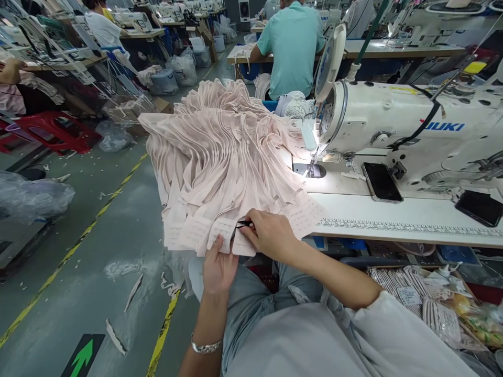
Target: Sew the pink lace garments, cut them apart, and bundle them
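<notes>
A big heap of pale pink garment pieces (220, 157) lies in many folds over the left end of the sewing table, its hook-and-eye-like end tabs hanging toward me. My left hand (220, 269) pinches one of these pale fabric tabs (222, 230) between thumb and fingers. My right hand (271, 235) is closed around small black thread snips (244, 223), whose tips point left at the gap between two tabs. Most of the snips is hidden inside the fist. To the right of the heap, the lit needle area of a white JUKI sewing machine (365, 115) is visible.
Two dark phones, one (382, 182) near the machine and one (479, 207) farther right, lie on the white tabletop (346, 212). A box of packaged striped items (408, 293) is at my right. A person in a teal shirt (293, 50) sits ahead. Red stools (58, 128) stand left.
</notes>
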Motion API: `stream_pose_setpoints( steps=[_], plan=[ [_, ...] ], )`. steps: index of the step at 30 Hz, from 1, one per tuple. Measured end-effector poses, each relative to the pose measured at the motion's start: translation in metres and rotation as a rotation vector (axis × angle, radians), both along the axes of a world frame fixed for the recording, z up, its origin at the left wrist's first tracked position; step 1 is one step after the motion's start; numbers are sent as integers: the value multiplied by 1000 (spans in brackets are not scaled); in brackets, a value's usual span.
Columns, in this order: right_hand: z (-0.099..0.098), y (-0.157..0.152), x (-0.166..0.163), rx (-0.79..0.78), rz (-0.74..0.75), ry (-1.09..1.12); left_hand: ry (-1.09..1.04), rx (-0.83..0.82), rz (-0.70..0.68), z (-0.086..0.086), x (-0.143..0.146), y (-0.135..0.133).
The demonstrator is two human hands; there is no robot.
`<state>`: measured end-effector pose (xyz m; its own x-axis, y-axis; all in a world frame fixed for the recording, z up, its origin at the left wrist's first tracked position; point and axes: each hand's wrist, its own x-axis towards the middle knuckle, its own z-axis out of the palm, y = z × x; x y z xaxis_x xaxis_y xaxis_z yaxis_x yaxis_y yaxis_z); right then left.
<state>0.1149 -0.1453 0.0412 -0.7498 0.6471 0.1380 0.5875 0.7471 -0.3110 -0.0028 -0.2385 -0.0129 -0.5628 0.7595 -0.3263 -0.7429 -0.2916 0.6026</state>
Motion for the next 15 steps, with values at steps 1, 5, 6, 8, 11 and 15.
stream_pose_setpoints(
  steps=[1, 5, 6, 8, 11, 15],
  plan=[
    [1, 0, -3, 12, 10, -31, -12, -10, 2, 1, 0, 0],
    [0, 3, -8, 65, 76, -117, 0, -13, 10, 3, -1, -1],
    [-1, 4, -7, 73, 75, -121, 18, -9, 11, 2, 0, -1],
    [-5, 7, -5, 78, 40, -106, 65, -16, 0, -1, 4, -2],
    [-10, 10, 3, 46, -29, -62, 145, -112, -98, -7, 14, 0],
    [-13, 13, 20, -20, -69, 65, 229, -192, -182, -7, 21, 5]
  ],
)
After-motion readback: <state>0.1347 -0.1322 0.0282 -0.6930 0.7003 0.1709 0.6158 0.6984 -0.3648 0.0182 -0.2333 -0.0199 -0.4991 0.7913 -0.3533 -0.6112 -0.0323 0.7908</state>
